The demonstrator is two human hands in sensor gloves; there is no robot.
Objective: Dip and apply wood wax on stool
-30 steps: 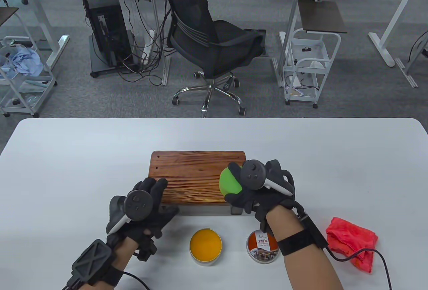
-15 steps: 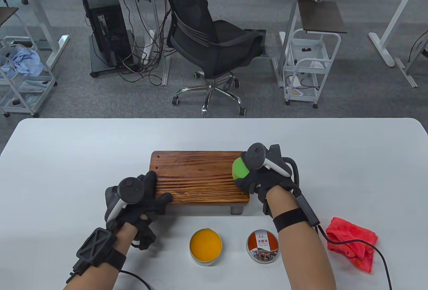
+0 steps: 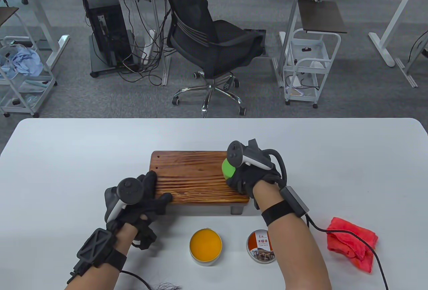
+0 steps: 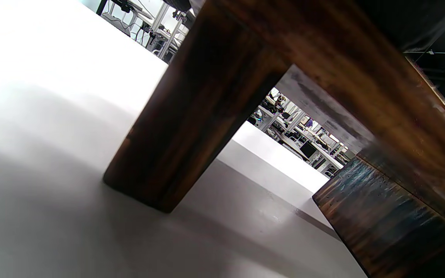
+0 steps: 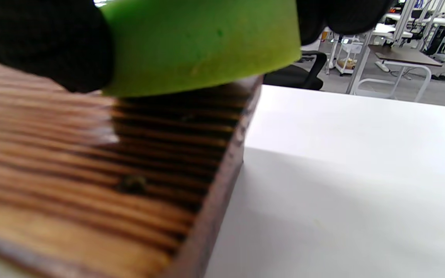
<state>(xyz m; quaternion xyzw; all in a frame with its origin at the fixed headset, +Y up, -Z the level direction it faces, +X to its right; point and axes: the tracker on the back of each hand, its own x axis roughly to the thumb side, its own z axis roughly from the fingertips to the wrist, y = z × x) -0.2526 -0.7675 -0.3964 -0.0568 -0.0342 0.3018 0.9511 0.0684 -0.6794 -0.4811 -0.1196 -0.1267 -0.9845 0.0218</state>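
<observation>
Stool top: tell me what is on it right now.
On the stool, the right hand presses a green sponge near its right end; the left hand grips its left edge. The wood beneath them is hidden.

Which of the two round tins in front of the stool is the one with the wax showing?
The left tin, in front of the stool's middle: it shows plain orange wax. The right one shows a printed label and is partly hidden by the right forearm.
</observation>
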